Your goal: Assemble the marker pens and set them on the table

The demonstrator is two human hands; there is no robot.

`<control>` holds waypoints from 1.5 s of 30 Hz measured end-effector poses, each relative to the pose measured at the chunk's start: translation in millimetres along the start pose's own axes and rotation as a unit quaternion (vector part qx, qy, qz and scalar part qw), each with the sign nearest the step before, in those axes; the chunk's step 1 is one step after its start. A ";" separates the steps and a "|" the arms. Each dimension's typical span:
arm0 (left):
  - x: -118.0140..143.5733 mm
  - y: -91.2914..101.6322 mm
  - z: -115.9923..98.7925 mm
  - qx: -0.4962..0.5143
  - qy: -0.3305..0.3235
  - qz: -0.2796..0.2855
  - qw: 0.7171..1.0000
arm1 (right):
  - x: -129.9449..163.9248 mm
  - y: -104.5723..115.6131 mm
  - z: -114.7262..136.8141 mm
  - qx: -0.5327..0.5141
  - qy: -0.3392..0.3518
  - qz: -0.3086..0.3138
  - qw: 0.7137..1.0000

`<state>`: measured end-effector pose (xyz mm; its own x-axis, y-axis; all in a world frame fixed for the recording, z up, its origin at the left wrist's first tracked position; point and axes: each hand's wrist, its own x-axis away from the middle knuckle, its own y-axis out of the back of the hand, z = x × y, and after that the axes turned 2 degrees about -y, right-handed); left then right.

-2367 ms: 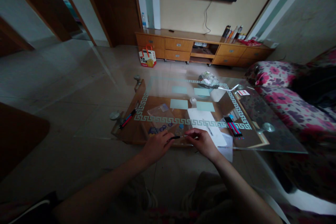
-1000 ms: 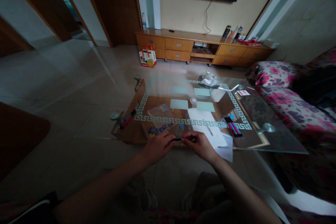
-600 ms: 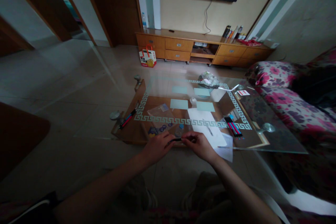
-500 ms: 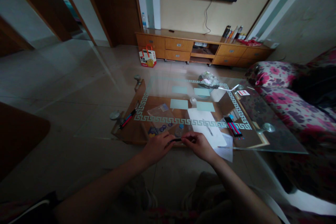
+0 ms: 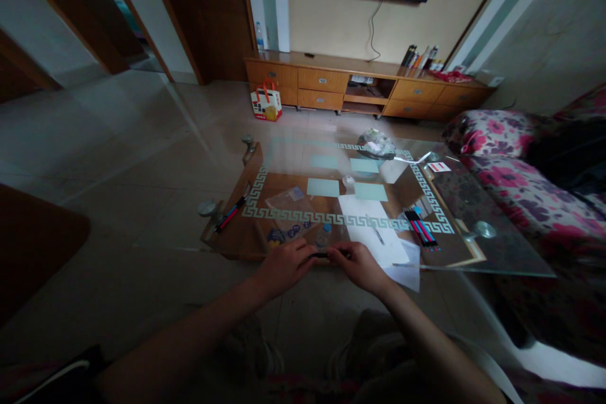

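— What's the left hand (image 5: 283, 267) doing?
— It pinches one end of a dark pen (image 5: 321, 255), steadying it at the near edge of the glass worktop (image 5: 497, 252).
— And the right hand (image 5: 360, 265)?
— It's closed on the other end, so both hands meet over the pen, beside the white paper (image 5: 374, 227).

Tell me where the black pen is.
In the head view, the black pen is held between left hand and right hand, at the glass table near edge.

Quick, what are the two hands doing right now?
Left hand: closed, pinching one end of a thin black pen.
Right hand: closed on the pen's other end.
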<state>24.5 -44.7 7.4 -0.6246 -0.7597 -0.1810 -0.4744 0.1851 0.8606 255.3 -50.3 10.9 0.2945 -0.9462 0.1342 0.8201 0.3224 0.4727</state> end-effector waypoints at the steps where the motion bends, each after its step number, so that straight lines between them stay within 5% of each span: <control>1: 0.1 -0.4 0.1 -0.001 -0.001 0.001 1.000 | -0.1 -0.1 -0.7 0.004 0.002 0.001 1.000; 21: 0.0 -0.5 0.9 0.001 -0.026 -0.031 0.999 | 2.6 3.9 3.3 -0.001 0.015 0.056 0.998; 28: 0.2 -0.2 1.8 -0.016 -0.004 -0.030 0.999 | 0.5 4.4 7.0 -0.056 -0.018 -0.011 0.998; 45: 0.4 -1.0 1.7 0.007 -0.002 -0.020 1.000 | 3.5 2.8 8.5 0.025 0.038 -0.007 0.999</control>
<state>23.7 -44.2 5.6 -0.6075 -0.7642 -0.2168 -0.5074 0.1633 0.8461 254.4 -53.0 20.1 0.3215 -0.9448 0.0628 0.7995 0.3064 0.5166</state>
